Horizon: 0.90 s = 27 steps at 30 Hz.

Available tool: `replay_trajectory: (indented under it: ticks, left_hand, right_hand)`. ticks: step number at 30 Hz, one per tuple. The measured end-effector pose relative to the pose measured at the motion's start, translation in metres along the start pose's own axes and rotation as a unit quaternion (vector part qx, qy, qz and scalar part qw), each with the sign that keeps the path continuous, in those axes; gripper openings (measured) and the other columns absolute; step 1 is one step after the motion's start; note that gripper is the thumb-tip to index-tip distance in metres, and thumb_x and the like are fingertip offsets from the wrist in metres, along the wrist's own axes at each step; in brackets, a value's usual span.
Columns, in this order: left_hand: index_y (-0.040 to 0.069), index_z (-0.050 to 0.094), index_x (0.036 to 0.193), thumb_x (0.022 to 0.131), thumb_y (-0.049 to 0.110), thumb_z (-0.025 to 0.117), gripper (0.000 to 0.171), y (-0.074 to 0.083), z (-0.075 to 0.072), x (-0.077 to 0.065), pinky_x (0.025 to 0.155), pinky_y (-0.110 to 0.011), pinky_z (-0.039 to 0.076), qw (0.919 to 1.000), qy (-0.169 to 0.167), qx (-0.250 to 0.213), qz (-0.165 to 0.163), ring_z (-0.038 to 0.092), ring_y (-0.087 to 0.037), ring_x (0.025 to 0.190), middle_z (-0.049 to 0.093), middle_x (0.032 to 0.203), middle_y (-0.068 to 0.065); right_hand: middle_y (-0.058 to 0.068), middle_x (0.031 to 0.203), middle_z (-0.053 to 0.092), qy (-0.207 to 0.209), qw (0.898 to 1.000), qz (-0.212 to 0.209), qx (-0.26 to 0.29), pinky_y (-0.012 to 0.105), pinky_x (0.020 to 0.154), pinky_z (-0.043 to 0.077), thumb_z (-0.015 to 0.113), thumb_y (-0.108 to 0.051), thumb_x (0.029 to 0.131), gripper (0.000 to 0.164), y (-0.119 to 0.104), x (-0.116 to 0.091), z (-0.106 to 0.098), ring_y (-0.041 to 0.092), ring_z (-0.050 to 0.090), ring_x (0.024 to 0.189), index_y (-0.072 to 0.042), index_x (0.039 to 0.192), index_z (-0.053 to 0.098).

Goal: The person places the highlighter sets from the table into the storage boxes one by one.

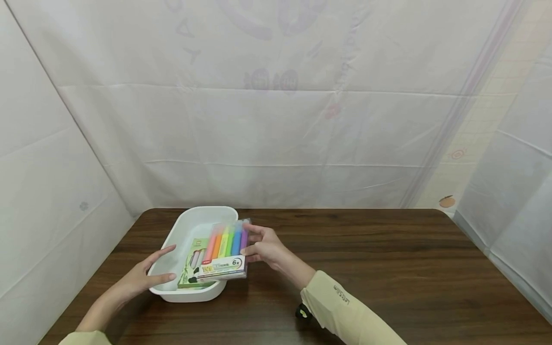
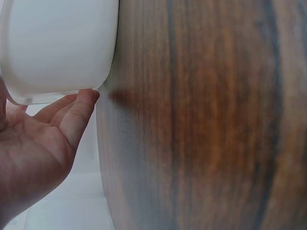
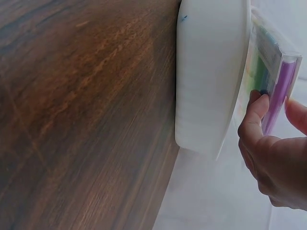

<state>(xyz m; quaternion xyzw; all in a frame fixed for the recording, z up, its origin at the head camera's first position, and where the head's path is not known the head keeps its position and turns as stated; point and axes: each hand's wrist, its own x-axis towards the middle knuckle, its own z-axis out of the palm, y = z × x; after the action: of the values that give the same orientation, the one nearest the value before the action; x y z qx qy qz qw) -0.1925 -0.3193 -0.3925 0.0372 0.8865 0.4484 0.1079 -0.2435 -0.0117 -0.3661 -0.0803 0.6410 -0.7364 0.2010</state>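
Note:
Between the thumb and fingers of my right hand (image 1: 268, 247) is a clear pack of highlighters (image 1: 225, 247) in rainbow colours, pinched along its purple side edge. In the right wrist view, the pack (image 3: 280, 91) tilts over the rim of a white plastic bin (image 3: 211, 72). My left hand (image 1: 140, 278) grips the near-left end of this bin (image 1: 177, 230), thumb and a finger reaching over the rim. The left wrist view has the other fingers (image 2: 79, 117) against the outside of the bin. Inside lies a green box (image 1: 186, 275) with pink sticks pictured, partly hidden under the highlighters.
The bin stands at the left of a dark wood-grain table (image 1: 366, 258). A small black round object (image 1: 304, 312) shows beside the right sleeve. Pale printed sheets (image 1: 276, 124) hang behind the table and at both sides.

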Motion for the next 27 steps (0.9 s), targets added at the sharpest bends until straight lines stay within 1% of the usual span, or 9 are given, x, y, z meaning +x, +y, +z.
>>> replay_trajectory:
  ticks: [6,11,17,21,24,27]
  left_hand:
    - [0.006,0.02,0.144,0.083,0.026,0.066,0.078,0.0,0.0,-0.001,0.092,-0.054,0.032,1.0,0.0,-0.001,0.002,0.027,-0.042,0.122,0.016,0.143,-0.032]
    - [0.006,0.021,0.144,0.083,0.026,0.066,0.078,0.0,0.0,-0.001,0.092,-0.056,0.031,1.0,0.002,0.002,0.004,0.026,-0.042,0.123,0.017,0.142,-0.032]
    - [0.007,0.02,0.144,0.083,0.027,0.065,0.079,0.0,0.0,-0.001,0.092,-0.056,0.031,1.0,0.0,0.003,0.001,0.026,-0.042,0.123,0.016,0.143,-0.032]
    - [0.007,0.02,0.144,0.083,0.027,0.065,0.079,0.0,0.0,-0.001,0.092,-0.058,0.03,1.0,-0.001,0.003,0.0,0.023,-0.044,0.125,0.015,0.143,-0.032]
    - [0.007,0.02,0.144,0.083,0.027,0.065,0.078,-0.001,0.0,0.0,0.092,-0.058,0.031,1.0,-0.001,0.001,0.001,0.023,-0.044,0.125,0.014,0.143,-0.032]
    - [0.006,0.02,0.144,0.083,0.026,0.065,0.078,-0.001,0.0,0.0,0.092,-0.055,0.032,1.0,-0.002,-0.004,0.004,0.025,-0.043,0.123,0.014,0.143,-0.032]
  right_hand:
    - [0.017,0.106,0.058,0.002,1.0,0.001,-0.011,0.032,0.06,0.054,0.06,0.018,0.072,0.066,0.001,0.001,0.003,0.019,0.06,0.076,-0.004,0.133,0.045]
    - [0.017,0.106,0.058,0.006,1.0,-0.004,-0.022,0.032,0.06,0.054,0.06,0.018,0.072,0.065,0.002,0.003,0.006,0.019,0.06,0.077,-0.003,0.132,0.046]
    - [0.017,0.105,0.057,0.005,0.999,-0.013,-0.033,0.037,0.064,0.054,0.061,0.018,0.072,0.066,0.001,0.004,0.01,0.02,0.059,0.081,-0.002,0.132,0.046]
    - [0.017,0.105,0.055,0.006,0.999,-0.019,-0.039,0.04,0.065,0.054,0.061,0.018,0.071,0.066,0.001,0.006,0.014,0.021,0.058,0.082,-0.002,0.132,0.046]
    - [0.016,0.105,0.055,0.008,0.999,-0.018,-0.041,0.04,0.065,0.054,0.061,0.019,0.071,0.065,0.0,0.007,0.017,0.022,0.058,0.083,-0.002,0.131,0.047]
    - [0.016,0.106,0.054,0.008,0.998,-0.017,-0.052,0.038,0.065,0.054,0.061,0.018,0.072,0.064,0.0,0.01,0.019,0.021,0.058,0.083,-0.002,0.131,0.048]
